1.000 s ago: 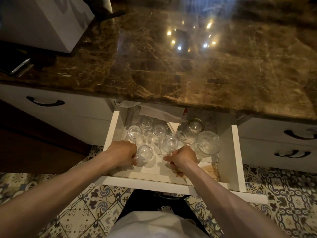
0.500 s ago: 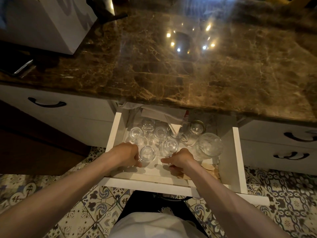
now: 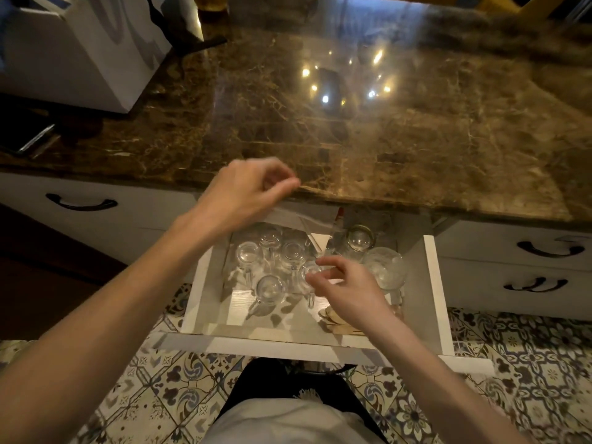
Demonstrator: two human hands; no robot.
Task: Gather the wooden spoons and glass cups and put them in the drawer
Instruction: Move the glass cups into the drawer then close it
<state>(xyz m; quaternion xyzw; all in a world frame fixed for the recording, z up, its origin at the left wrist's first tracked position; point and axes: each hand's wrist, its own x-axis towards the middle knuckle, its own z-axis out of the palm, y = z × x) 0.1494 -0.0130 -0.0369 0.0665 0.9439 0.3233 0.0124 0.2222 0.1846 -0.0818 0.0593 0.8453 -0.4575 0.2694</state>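
Observation:
The white drawer stands pulled out below the marble counter. Several small glass cups with handles stand upright inside it, next to a larger cut-glass cup and a glass jar. Wooden spoons lie at the drawer's front right, partly hidden by my right wrist. My left hand is raised over the counter edge, fingers loosely curled, holding nothing. My right hand hovers above the cups with fingers apart, holding nothing; it covers part of one cup.
The brown marble counter reflects ceiling lights. A white box sits at its back left and a dark flat object at the left edge. Closed drawers with black handles flank the open one. Patterned floor tiles lie below.
Both hands have let go of the glass cups and lifted. My left hand rose out of the drawer to the counter edge; my right hand rose slightly above the cups.

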